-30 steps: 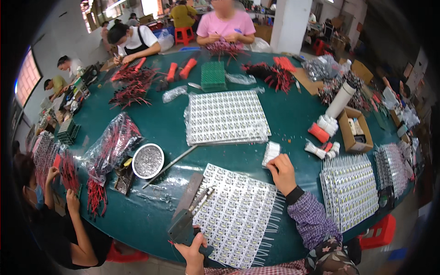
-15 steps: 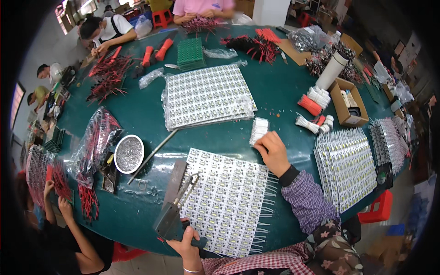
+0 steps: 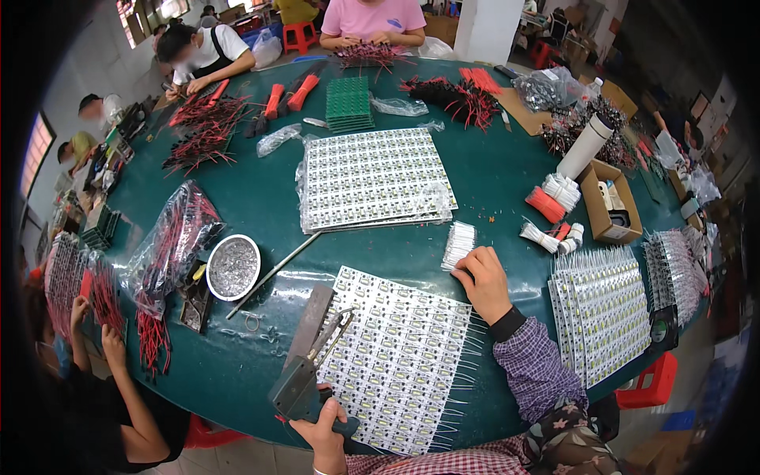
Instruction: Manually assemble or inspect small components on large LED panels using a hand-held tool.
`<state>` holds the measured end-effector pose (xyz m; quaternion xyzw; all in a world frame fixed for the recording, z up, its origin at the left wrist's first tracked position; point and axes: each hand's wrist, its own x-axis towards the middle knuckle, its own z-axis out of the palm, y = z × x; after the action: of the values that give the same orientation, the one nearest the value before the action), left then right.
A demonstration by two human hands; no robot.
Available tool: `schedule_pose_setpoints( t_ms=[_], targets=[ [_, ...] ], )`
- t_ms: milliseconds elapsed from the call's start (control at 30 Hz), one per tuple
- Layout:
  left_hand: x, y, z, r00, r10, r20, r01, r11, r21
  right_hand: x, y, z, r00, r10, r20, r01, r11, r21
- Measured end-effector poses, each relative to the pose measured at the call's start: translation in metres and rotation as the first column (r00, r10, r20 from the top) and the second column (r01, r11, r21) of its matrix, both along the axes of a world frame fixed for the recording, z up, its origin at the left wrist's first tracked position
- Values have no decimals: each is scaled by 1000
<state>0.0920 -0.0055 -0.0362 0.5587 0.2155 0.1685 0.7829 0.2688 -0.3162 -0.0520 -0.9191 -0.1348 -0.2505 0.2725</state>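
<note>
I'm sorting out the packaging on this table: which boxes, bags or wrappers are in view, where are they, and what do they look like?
Cardboard box: right side of the table, open, brown, rectangular.
Clear plastic bag: left side, bulging with red and black wires.
Small clear bags: far side near the green boards, crumpled, nearly empty.
White tube: beside the box, upright, cylindrical.
No screens or signs visible.

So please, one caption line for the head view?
Left hand grips a grey tool beside a white component sheet; right hand touches white wires.
</note>
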Motion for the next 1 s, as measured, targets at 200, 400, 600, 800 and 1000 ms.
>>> schedule_pose_setpoints(
  t_ms=[200, 400, 600, 800, 1000],
  targets=[
    [0, 3, 0, 1000, -25, 12, 25, 999, -34, 4, -1, -6, 999, 2, 39, -1, 999, -34],
    [-2, 5, -1, 999, -37, 19, 39, 995, -87, 6, -4, -5, 995, 47, 85, -33, 987, -154],
    [-1, 4, -2, 998, -37, 44, 40, 997, -70, 8, -3, -3, 992, 86, 95, -62, 970, -237],
    [-1, 5, -1, 998, -65, 28, 67, 994, -90, 11, -8, -3, 994, 104, 28, -89, 940, -330],
    [-4, 8, -2, 994, -105, 30, 108, 988, -108, 10, -7, 3, 994, 78, 78, -38, 905, -425]
  ],
)
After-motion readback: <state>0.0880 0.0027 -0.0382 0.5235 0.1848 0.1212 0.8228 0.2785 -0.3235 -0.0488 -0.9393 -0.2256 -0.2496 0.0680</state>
